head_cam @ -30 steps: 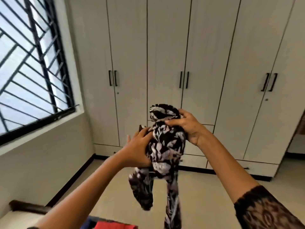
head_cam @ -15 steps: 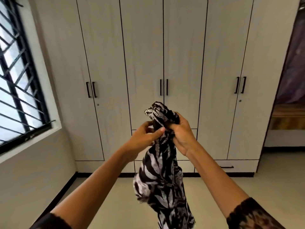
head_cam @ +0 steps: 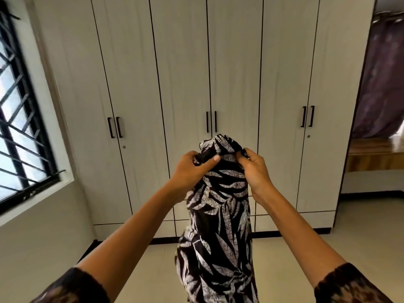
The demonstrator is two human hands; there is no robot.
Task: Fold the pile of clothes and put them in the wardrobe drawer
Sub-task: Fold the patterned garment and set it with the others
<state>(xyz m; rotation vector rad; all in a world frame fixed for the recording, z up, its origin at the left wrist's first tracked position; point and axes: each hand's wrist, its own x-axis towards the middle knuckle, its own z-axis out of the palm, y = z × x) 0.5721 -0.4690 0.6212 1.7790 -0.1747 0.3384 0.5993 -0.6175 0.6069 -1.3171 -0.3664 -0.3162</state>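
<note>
A barred window sits at left, and a purple curtain hangs far right above wooden furniture.

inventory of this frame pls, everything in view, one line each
garment: 1, black with white leaf print, held up at centre, hanging down past the bottom edge
wardrobe: 1, white, six doors, all shut, across the back wall
handles: 6, black, in pairs on the doors
window: 1, black frame and grille, left wall
floor: cream, bottom of the view
curtain: 1, purple, through the doorway at right
left hand: 1, grips the garment's top on its left
right hand: 1, grips the garment's top on its right
sleeves: 2, dark, patterned, bottom corners
</note>
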